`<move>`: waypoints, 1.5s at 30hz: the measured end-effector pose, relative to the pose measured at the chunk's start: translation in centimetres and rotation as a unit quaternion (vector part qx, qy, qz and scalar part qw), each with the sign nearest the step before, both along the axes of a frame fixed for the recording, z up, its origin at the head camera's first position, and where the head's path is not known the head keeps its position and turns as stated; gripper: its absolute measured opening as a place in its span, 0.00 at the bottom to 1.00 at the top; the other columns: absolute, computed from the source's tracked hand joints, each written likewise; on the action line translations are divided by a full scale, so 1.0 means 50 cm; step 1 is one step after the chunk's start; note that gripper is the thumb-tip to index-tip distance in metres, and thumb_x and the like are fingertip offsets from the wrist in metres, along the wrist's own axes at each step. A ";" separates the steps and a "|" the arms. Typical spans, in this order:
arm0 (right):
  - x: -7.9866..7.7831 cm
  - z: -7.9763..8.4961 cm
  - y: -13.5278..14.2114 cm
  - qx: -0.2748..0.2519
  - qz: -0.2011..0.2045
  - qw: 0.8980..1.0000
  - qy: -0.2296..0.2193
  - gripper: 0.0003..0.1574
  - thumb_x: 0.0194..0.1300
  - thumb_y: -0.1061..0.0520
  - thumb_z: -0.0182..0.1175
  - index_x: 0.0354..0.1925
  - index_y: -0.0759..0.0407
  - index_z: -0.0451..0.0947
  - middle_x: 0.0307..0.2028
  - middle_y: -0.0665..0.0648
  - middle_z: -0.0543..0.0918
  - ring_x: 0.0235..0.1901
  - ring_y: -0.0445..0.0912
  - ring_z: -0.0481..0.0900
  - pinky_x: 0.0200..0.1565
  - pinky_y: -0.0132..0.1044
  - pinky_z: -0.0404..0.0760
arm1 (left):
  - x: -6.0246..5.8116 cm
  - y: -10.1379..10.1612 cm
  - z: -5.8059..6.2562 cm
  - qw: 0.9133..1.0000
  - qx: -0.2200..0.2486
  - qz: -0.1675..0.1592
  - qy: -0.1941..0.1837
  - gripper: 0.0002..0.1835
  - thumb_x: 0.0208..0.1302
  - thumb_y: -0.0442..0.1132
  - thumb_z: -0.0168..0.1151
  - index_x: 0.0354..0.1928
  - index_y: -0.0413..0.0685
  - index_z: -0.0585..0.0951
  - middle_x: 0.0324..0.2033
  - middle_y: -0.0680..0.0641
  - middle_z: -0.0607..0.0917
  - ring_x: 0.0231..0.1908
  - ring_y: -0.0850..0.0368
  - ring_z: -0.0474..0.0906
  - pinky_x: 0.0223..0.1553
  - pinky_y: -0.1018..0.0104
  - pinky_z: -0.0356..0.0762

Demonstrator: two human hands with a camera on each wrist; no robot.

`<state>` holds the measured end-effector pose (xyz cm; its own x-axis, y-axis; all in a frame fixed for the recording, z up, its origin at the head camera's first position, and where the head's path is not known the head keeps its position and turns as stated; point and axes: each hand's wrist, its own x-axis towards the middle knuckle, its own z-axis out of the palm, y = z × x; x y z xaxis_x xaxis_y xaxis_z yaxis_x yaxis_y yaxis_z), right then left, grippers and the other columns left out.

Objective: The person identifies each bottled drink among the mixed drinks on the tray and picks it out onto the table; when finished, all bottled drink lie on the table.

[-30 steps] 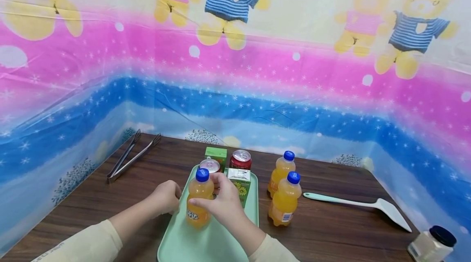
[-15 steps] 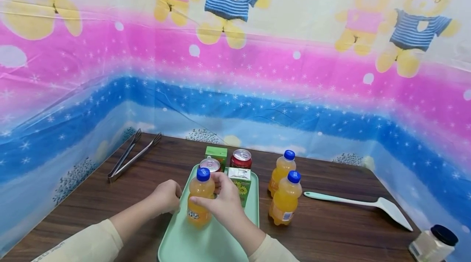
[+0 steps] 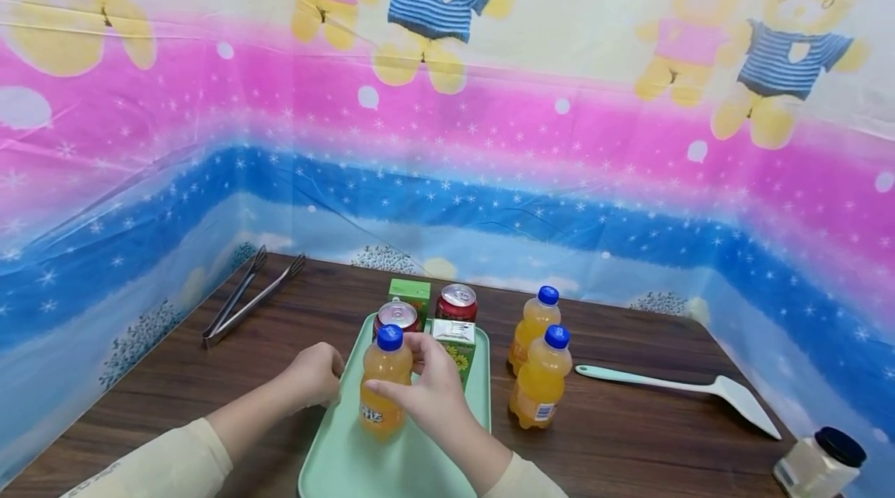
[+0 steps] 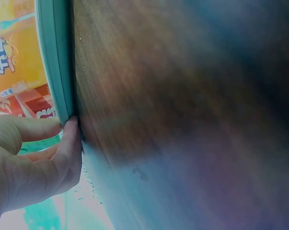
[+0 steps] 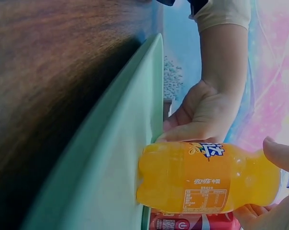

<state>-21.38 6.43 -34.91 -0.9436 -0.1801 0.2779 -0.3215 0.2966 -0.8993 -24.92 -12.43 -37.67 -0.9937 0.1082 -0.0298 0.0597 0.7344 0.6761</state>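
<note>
My right hand (image 3: 433, 381) grips an orange soda bottle (image 3: 383, 397) with a blue cap, thumb on the near side and fingers behind. The bottle stands upright over the light green tray (image 3: 363, 467); in the right wrist view its base appears to meet the tray surface. My left hand (image 3: 315, 374) pinches the tray's left rim, thumb inside and fingers outside, as the left wrist view shows. Just behind the bottle are a red soda can (image 3: 397, 317) and a green drink carton (image 3: 454, 339) with yellow flowers. Another green carton (image 3: 410, 292) and red can (image 3: 457, 302) stand farther back.
Two more orange soda bottles, a rear one (image 3: 537, 323) and a front one (image 3: 541, 385), stand right of the tray. Farther right lie a white spatula (image 3: 699, 388) and a black-lidded jar (image 3: 821, 463). Metal tongs (image 3: 245, 304) lie back left. A printed cloth (image 3: 489, 195) walls the table.
The bottle in my right hand has shifted slightly toward me and to the right. My left hand stays on the tray rim.
</note>
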 end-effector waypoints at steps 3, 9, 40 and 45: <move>0.002 -0.003 0.002 -0.004 0.002 1.000 -0.002 0.36 0.46 0.50 0.73 0.52 0.59 0.71 0.44 0.51 0.78 0.46 0.45 0.77 0.49 0.39 0.77 | 0.001 0.000 -0.001 1.000 0.005 0.001 0.000 0.12 0.38 0.19 0.61 0.30 0.32 0.80 0.21 0.45 0.76 0.20 0.55 0.75 0.21 0.63 0.77; 0.007 -0.005 0.008 -0.009 0.007 1.000 0.000 0.35 0.47 0.51 0.73 0.52 0.58 0.71 0.44 0.50 0.78 0.45 0.44 0.78 0.48 0.38 0.78 | 0.001 0.003 -0.001 1.000 0.009 0.005 -0.015 0.14 0.39 0.19 0.63 0.34 0.29 0.79 0.25 0.43 0.78 0.22 0.53 0.77 0.23 0.61 0.79; 0.050 0.027 0.061 -0.020 0.051 0.998 0.003 0.35 0.50 0.52 0.71 0.55 0.58 0.70 0.48 0.51 0.77 0.48 0.44 0.76 0.50 0.36 0.76 | -0.004 0.003 0.009 0.999 -0.001 0.007 -0.045 0.16 0.40 0.19 0.62 0.37 0.26 0.77 0.27 0.41 0.78 0.25 0.53 0.78 0.25 0.61 0.79; 0.059 0.034 0.067 -0.027 0.055 0.998 -0.010 0.34 0.50 0.55 0.71 0.54 0.56 0.70 0.48 0.50 0.77 0.49 0.44 0.75 0.52 0.39 0.75 | -0.003 0.004 0.008 0.999 0.000 0.007 -0.035 0.15 0.39 0.19 0.62 0.35 0.27 0.77 0.27 0.42 0.78 0.25 0.53 0.78 0.25 0.60 0.79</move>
